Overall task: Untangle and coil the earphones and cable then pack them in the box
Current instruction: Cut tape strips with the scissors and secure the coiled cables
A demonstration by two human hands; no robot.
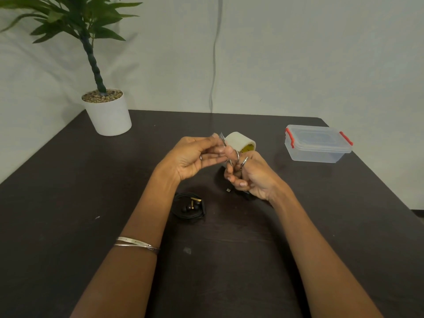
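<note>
Dark brown table [68, 226] against a plain pale wall, that's your whole setup. Your earphones [190, 206] are already wound into a neat black coil sitting on the table between your forearms, closer to your left one, with the buds and a gold plug lying inside the loop. A second dark bundle, probably the cable [241, 193], lies under your right hand and is mostly hidden, so I can't tell how tidy it is.

Your right hand [247, 177] grips small scissors [231, 154], fingers through the metal rings, blades pointing up. Your left hand [197, 157] is raised just beside it, fingertips pinching something at the blade tips. It looks like a bit of clear tape, but it's too small to say for sure. Both hands are up off the table, nearly touching.

Right behind them stands the tape roll [241, 142], on its edge. The box [317, 143] sits well off to your right near the far edge, clear plastic, lid on, red clips at both ends. Far left corner has a plant [106, 111] in a white pot with pebbles on top. A thin cord [214, 65] hangs down the wall behind the table. You've got bangles [137, 244] on your left arm.
</note>
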